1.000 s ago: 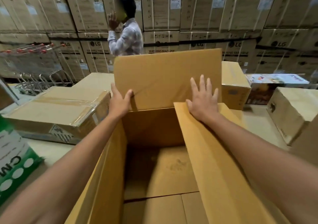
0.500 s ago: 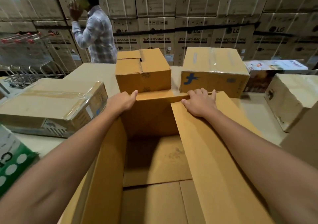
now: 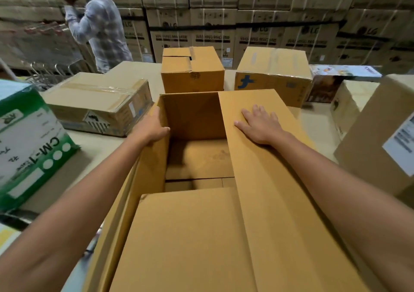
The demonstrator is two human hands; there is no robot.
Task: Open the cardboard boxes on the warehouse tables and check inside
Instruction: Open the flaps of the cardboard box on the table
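A big brown cardboard box [image 3: 195, 117] stands open on the table right in front of me. Its bare cardboard bottom [image 3: 199, 157] shows, with nothing seen inside. My left hand [image 3: 152, 128] grips the top edge of the left flap [image 3: 143, 179], thumb inside the box and fingers outside. My right hand [image 3: 259, 126] lies flat, fingers spread, on the right flap [image 3: 264, 191], which leans inward over the opening. The near flap [image 3: 179, 235] is folded in and hides the near part of the inside.
Behind the open box are a small brown box [image 3: 192, 76] and a taped box with a blue logo [image 3: 273, 76]. A flat taped box [image 3: 96, 103] and a green-white carton [image 3: 26, 139] lie left, a labelled box [image 3: 380, 139] right. A person [image 3: 100, 29] stands by stacked cartons [image 3: 212, 22].
The far flap, upright a second ago, has gone down out of sight. My hands drew back: the left onto the left flap's edge, the right flat onto the right flap.
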